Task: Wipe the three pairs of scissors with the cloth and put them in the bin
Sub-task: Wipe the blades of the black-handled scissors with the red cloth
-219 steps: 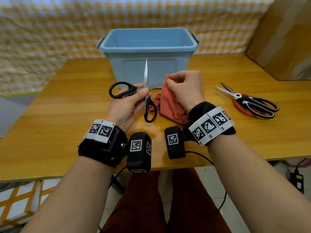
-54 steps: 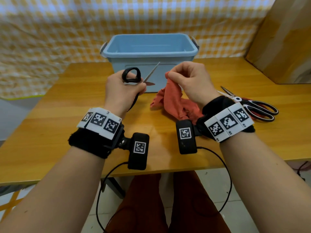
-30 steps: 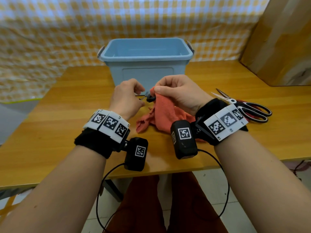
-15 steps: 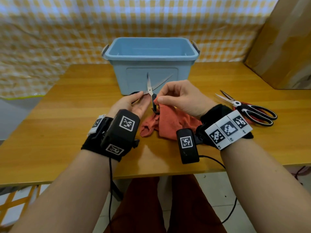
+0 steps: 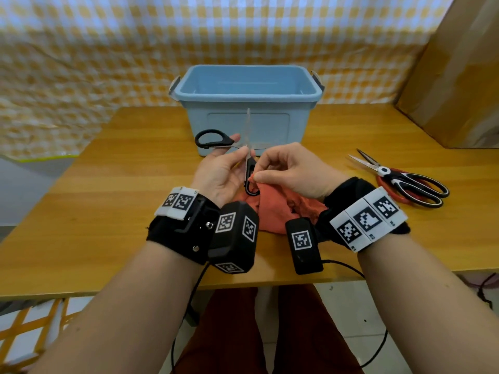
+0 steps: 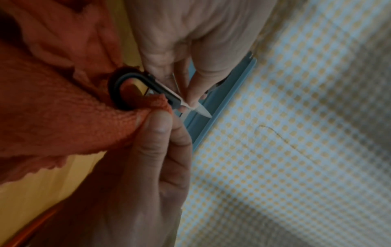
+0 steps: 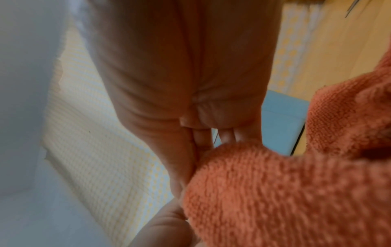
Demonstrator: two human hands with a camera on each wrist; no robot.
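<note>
Checked curtain behind, the wooden counter [image 5: 113, 211] carries the black scissors [image 5: 247, 168] clamped in the left hand [image 5: 221, 171], blade pointing far toward the bin [image 5: 248, 103], the right hand [image 5: 294, 171] just right, pinching the cloth [image 5: 272, 209] against the near handle loop.

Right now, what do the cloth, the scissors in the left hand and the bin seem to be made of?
The cloth looks like orange terry or microfibre: the wrist views show a looped, nubby weave. The scissors seem to have bright, reflective metal blades and matte black handles, probably plastic. The bin looks like moulded light-blue plastic, smooth with a dull sheen and a rolled rim.
</note>
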